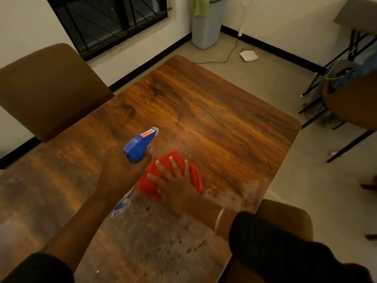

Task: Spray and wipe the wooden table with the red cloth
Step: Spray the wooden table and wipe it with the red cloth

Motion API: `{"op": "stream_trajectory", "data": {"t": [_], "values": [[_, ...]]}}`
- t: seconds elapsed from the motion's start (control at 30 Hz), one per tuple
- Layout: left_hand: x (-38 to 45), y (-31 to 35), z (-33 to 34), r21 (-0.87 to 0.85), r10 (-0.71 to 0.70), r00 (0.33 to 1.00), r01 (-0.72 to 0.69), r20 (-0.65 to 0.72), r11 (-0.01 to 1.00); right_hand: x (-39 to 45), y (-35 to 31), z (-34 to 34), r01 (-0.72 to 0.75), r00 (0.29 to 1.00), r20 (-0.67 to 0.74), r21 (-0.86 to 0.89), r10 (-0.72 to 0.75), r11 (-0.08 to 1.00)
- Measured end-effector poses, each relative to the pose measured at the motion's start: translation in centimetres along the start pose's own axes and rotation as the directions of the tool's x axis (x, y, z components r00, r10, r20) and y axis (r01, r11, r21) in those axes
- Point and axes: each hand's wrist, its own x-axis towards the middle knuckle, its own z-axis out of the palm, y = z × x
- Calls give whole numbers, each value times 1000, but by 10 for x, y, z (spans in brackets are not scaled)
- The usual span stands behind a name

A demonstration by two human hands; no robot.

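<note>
Dim, warm indoor light; a soft sheen lies across the middle of the wooden table (pixel 204 111), corners fall dark, the window (pixel 110 19) is black, and wide-angle bending curves the slightly soft edges

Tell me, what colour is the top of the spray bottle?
Blue, on the spray bottle in the left hand; the head view shows it.

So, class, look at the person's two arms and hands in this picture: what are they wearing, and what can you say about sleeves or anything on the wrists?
Both hands are bare, with no gloves. The left hand comes from a forearm bare up to a dark sleeve pushed back near the elbow. The right hand has a thin pale band round the wrist, and just behind it a dark, soft-looking sleeve. No rings or watch are visible.
</note>
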Motion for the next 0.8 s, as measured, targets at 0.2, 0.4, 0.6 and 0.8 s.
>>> {"op": "stream_trajectory", "data": {"t": [0.2,0.4,0.6,0.8], "values": [[-13,5,-9,-6,2,998,-2,65,1000,-89,75,-7,-336,942,5,25,336,942],[-31,28,1,-34,17,996,-14,93,999,-122,78,-17,-698,709,43,190,704,691],[-41,35,22,-64,6,994,1,110,998,-158,60,7,-446,895,41,113,445,888],[-65,29,11,-44,7,996,-3,90,999,-134,101,-27,-803,574,76,247,815,543]]}}
